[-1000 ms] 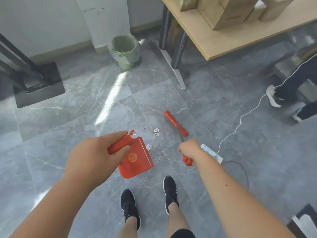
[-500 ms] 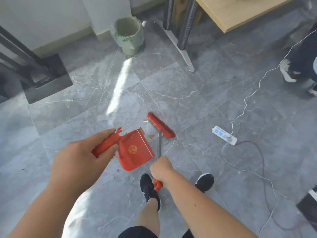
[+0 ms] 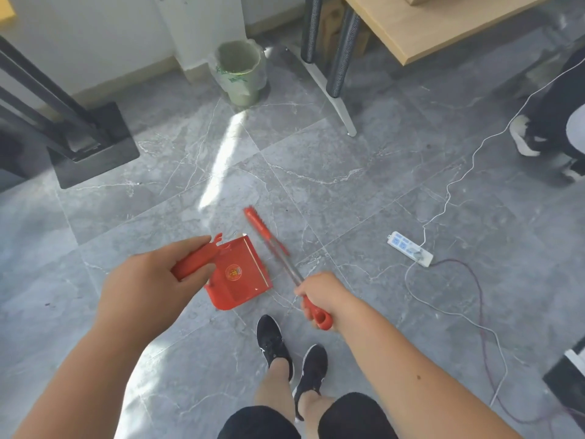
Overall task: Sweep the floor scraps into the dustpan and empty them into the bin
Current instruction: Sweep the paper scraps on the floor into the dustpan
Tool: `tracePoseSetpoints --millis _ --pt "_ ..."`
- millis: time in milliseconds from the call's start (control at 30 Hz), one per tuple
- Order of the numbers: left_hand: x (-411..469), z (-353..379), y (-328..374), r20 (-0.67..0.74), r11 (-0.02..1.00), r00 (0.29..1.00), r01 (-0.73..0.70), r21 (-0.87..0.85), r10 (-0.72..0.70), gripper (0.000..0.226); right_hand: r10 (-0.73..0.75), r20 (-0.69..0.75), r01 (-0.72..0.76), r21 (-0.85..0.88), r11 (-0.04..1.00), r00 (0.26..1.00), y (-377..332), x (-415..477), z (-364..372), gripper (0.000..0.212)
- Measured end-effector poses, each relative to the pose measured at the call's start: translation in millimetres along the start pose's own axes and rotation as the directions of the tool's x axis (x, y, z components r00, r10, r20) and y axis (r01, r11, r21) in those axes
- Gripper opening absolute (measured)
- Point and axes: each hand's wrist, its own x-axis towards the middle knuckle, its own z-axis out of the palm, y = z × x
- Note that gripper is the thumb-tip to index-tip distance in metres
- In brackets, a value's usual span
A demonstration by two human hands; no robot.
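I see the left hand [image 3: 148, 280] grasping the red dustpan [image 3: 239, 277] by its handle. The right hand [image 3: 323, 296] is clenched on the broom [image 3: 272, 245] beside it, well apart from the bin [image 3: 240, 71]

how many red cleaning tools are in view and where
2. The red dustpan is in the left hand; the red brush, just right of it, is held by the right hand.

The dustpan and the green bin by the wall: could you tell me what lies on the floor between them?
In the head view, only bare grey tile with a sunlit streak separates the dustpan from the bin.
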Motion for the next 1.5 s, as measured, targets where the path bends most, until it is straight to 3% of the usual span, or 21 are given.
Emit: tracePoseSetpoints --millis 200,433,567,700,767,867,1000,1100,1333,1500 --pt "-31.7 10.6 15.6 0.021 0.999 0.999 -0.047 0.013 0.046 0.032 -0.073 -0.181 0.060 -0.078 0.995 0.981 32.8 22.1 -41.5 0.022" --pt "-58.4 14.3 19.2 0.027 0.991 0.991 -0.130 0.046 0.128 0.038 0.000 -0.298 -0.078 -0.252 0.965 0.955 88.7 28.1 -60.8 0.027" --pt "-59.4 12.6 9.5 0.062 0.988 0.988 -0.142 0.054 0.138 0.046 0.059 -0.190 -0.107 -0.258 0.960 0.980 127.5 18.4 -19.9 0.031" --pt "-49.8 0.1 -15.9 0.074 0.990 0.988 -0.140 0.015 0.139 0.046 0.009 -0.052 -0.039 -0.622 0.782 0.999 128.5 -17.5 27.6 0.024" --pt "-40.0 -10.3 -32.1 0.096 0.987 0.983 -0.159 -0.008 0.159 0.045 0.072 -0.005 -0.066 -0.462 0.885 0.997 131.1 -27.7 58.7 0.024" --pt "-23.8 -27.0 -64.2 0.139 0.970 0.961 -0.241 0.006 0.238 0.041 0.139 -0.117 -0.151 -0.100 0.983 0.983 130.0 -24.7 112.8 0.019" --pt "-9.6 -58.5 -112.9 0.156 0.946 0.935 -0.325 0.018 0.318 0.034 0.157 -0.121 -0.142 0.123 0.982 0.980 117.2 -30.7 189.1 0.028" --pt "-5.1 -86.2 -151.4 0.176 0.938 0.923 -0.346 -0.007 0.342 0.032 0.162 -0.134 -0.118 0.291 0.950 0.978 110.5 -38.7 237.6 0.021" --pt "3.5 -149.1 -225.9 0.174 0.948 0.933 -0.299 -0.112 0.315 0.034 0.119 -0.172 -0.051 0.358 0.932 0.978 119.4 -43.2 302.0 0.013" --pt "10.1 -172.2 -262.6 0.153 0.965 0.957 -0.229 -0.129 0.247 0.038 0.058 -0.264 0.004 0.231 0.973 0.963 116.0 -34.6 315.2 0.016"
